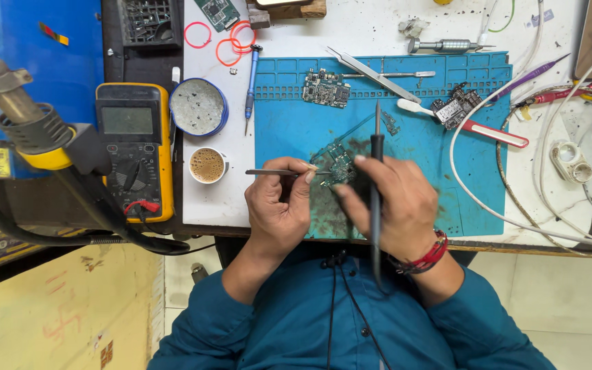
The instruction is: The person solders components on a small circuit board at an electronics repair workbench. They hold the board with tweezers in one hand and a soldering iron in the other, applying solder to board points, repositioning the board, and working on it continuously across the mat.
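My left hand grips metal tweezers lying level, their tips at a small green circuit board on the blue work mat. A black soldering iron is held pen-like in my right hand; its shaft runs up and down across the fingers, and its cord trails down over my blue shirt. A red thread bracelet sits on my right wrist. Both hands rest close together over the board at the mat's near edge.
A second circuit board, a third board, long tweezers and a red-handled brush lie on the mat. Left of it stand a yellow multimeter, a round tin and a small cup. White cables loop at right.
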{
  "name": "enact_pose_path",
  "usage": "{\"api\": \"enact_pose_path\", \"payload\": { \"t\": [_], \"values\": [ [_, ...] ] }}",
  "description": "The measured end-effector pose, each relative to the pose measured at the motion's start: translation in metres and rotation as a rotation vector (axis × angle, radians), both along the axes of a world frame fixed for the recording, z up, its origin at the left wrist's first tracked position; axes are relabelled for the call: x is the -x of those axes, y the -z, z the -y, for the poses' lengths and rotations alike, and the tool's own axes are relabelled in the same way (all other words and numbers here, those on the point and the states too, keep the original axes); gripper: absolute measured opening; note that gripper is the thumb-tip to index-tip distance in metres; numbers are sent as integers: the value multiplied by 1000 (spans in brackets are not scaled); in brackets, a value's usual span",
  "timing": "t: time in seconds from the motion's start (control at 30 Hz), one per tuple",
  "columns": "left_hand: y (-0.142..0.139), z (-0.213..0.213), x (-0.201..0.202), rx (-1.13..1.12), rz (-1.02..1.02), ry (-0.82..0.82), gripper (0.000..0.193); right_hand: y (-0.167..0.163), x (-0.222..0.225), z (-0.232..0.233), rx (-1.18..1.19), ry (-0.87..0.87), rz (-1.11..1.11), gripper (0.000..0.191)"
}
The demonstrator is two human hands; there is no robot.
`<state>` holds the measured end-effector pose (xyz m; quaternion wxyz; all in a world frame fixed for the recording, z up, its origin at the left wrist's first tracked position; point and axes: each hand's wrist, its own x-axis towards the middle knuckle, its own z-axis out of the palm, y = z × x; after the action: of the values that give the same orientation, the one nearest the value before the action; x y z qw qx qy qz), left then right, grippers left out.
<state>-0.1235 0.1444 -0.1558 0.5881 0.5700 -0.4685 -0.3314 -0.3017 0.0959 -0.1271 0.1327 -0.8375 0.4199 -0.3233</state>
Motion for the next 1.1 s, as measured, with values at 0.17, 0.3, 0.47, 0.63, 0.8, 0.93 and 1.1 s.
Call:
{"api": "enact_pose_path", "payload": {
  "t": [0.17,0.3,0.47,0.63,0.8,0.93,1.1],
  "values": [
    [3,-3,-1,16,-8,-9,11,-11,-10,5,-82,-27,-104,54],
    [3,-4,0,33,-24,-7,10,-13,-9,6,-108,-84,-67,47],
    [1,-5,0,18,-10,10,10,-10,-2,9,-103,-186,16,47],
    [-1,-4,1,-24,-42,5,11,-9,-1,7,-76,-88,5,43],
    [-6,-1,0,-31,-60,11,10,-11,-6,8,-65,-33,-24,41],
    [-8,-1,-1,-48,-18,-8,10,-11,-4,7,-70,-95,-16,40],
    [-7,7,2,-21,-42,13,8,-8,-1,6,-46,-70,42,37]
  ]
}}
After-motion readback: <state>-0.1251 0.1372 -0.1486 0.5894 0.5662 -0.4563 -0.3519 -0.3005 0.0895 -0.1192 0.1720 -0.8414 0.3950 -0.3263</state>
